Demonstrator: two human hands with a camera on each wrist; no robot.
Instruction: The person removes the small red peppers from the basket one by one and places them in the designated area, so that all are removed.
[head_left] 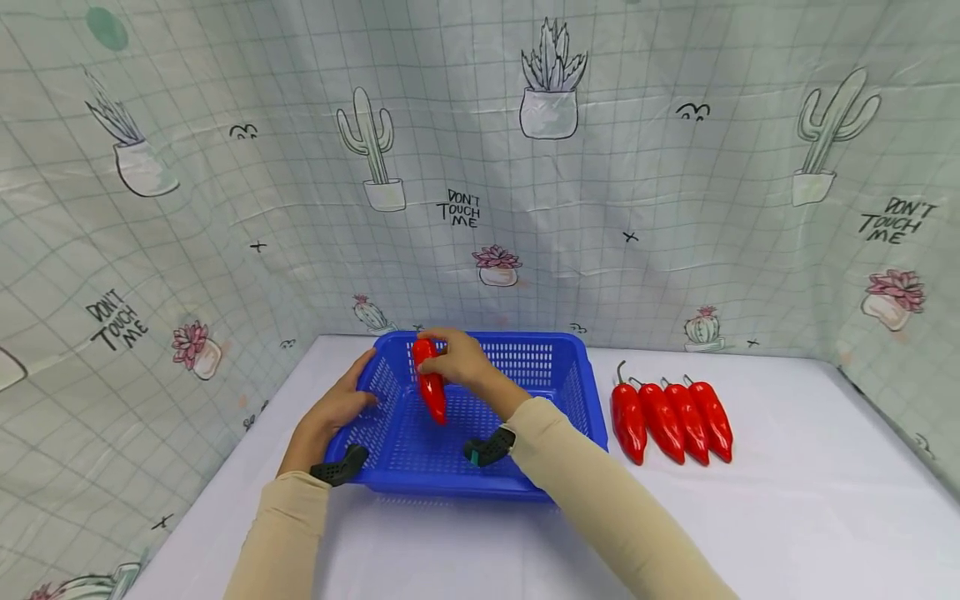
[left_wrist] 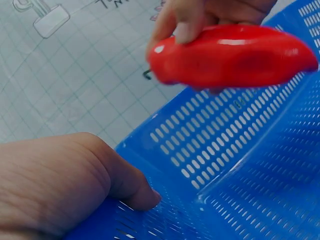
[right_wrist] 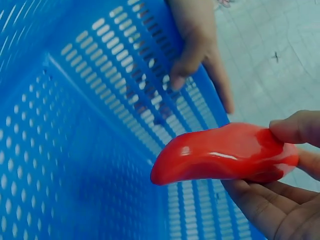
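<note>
A blue plastic basket (head_left: 480,487) with slotted walls stands on the white table. My right hand (head_left: 459,360) pinches a red chili pepper (head_left: 431,383) near its stem end, thumb on one side and fingers on the other. The pepper hangs tip down over the basket's back left part; in the right wrist view the pepper (right_wrist: 215,154) crosses in front of the slotted wall. My left hand (head_left: 341,407) grips the basket's left rim, thumb over the inside of the wall (left_wrist: 165,210) and fingers outside.
Several red chili peppers (head_left: 660,421) lie side by side on the table, just right of the basket, stems pointing back. A patterned cloth (head_left: 637,183) hangs behind the table and along its left side. Black wrist devices (head_left: 341,467) sit on both wrists.
</note>
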